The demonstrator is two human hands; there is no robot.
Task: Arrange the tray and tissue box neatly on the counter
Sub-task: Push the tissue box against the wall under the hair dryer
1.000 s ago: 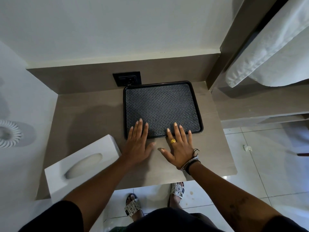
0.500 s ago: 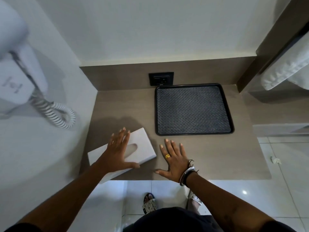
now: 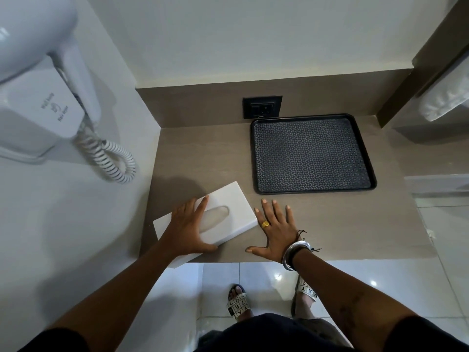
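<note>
A black tray [image 3: 311, 191] with a patterned dark mat lies square against the back wall on the right half of the brown counter [image 3: 198, 153]. A white tissue box [image 3: 233, 201] lies at an angle at the counter's front left, one corner hanging over the front edge. My left hand [image 3: 189, 226] lies flat on the box's top, fingers spread and thumb against its near side. Just right of the box, my right hand [image 3: 275, 231] rests flat on the counter with fingers apart, a little in front of the tray and holding nothing.
A white wall-mounted hair dryer [image 3: 38, 102] with a coiled cord [image 3: 114, 158] hangs on the left wall above the counter. A black power socket [image 3: 262, 107] sits in the backsplash behind the tray. White towels [image 3: 444, 102] hang at the right. A tiled floor lies below the counter's front edge.
Both hands left the tray's front edge. My left hand went to the tissue box and has pushed it a little further onto the counter; my right hand drew back onto the counter beside it.
</note>
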